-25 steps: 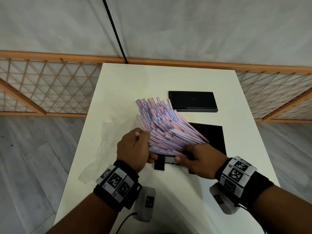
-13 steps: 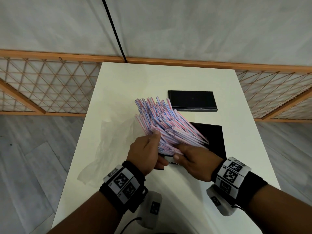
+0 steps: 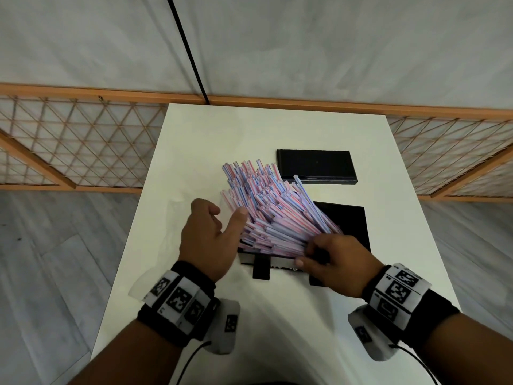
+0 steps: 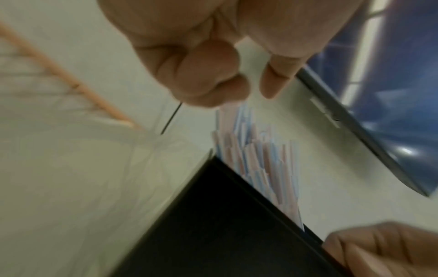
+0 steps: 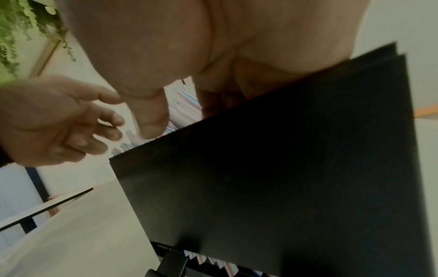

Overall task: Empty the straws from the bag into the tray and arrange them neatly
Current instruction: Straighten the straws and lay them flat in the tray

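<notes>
The emptying looks done and the tidying step is in hand: a thick fan of pink, blue and white striped paper straws lies in the black rectangular tray on the white table, near ends at the tray's front wall, far ends splayed up and out over its left side. The clear plastic bag seems to lie slack on the table left of the tray, faint against the surface. The right hand curls over the near ends at the tray's front, fingers bent around them. The left hand sits at the fan's left edge, holding nothing, fingers loosely bent and thumb out towards the straws. A second flat black piece, perhaps a lid, lies further back. The next move probably calls for the left hand to press the splayed side inward while the right pins the near ends, so the straws lie parallel within the tray's walls
</notes>
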Tool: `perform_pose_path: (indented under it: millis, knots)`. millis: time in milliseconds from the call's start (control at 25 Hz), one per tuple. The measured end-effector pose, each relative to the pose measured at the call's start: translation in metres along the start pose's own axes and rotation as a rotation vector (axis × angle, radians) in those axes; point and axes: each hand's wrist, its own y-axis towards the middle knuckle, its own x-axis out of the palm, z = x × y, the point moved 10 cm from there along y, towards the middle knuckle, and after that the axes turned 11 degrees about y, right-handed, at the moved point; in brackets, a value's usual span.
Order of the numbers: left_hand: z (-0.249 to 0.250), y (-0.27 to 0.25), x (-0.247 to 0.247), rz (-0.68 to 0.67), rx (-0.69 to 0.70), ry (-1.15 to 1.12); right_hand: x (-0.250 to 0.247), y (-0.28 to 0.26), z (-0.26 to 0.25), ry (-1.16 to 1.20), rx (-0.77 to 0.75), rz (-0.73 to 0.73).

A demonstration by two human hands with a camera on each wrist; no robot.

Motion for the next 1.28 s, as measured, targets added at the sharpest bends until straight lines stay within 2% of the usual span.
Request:
perform_pose_path:
  millis: [40, 120, 200, 360, 480, 560, 640, 840, 1000, 1160, 1280]
  knots:
    - [-0.005, 0.001, 0.011, -0.096, -0.074, -0.055, 0.008, 0.0, -0.001, -0.01, -0.021, -0.053]
    - [-0.008, -0.001, 0.026, -0.203, -0.11, -0.086, 0.015, 0.002, 0.0, -0.058, -0.032, -0.084]
    - [-0.008, -0.002, 0.03, -0.205, -0.083, -0.041, 0.014, 0.005, 0.005, -0.108, -0.005, -0.068]
    - [-0.011, 0.001, 0.03, -0.199, -0.063, -0.036, 0.021, 0.005, -0.007, -0.099, -0.064, -0.133]
    - [-0.005, -0.003, 0.034, -0.181, 0.026, -0.024, 0.026, 0.009, -0.001, -0.172, 0.013, -0.175]
    - [0.002, -0.006, 0.038, -0.173, 0.095, -0.036, 0.031, 0.011, -0.007, -0.182, -0.015, -0.209]
    - [0.002, -0.008, 0.045, -0.218, 0.07, -0.081, 0.037, 0.012, -0.017, -0.127, -0.057, -0.259]
    - [-0.005, -0.01, 0.062, -0.302, -0.056, -0.336, 0.049, 0.018, -0.002, -0.167, 0.17, -0.39]
    - [-0.006, -0.011, 0.062, -0.222, -0.062, -0.364, 0.05, 0.02, -0.003, -0.07, 0.29, -0.489]
    - [-0.016, -0.007, 0.034, 0.059, -0.092, -0.43, 0.052, 0.021, -0.005, -0.085, 0.293, -0.513]
    - [-0.021, -0.002, 0.026, 0.108, -0.116, -0.449, 0.05, 0.024, -0.006, -0.153, 0.301, -0.499]
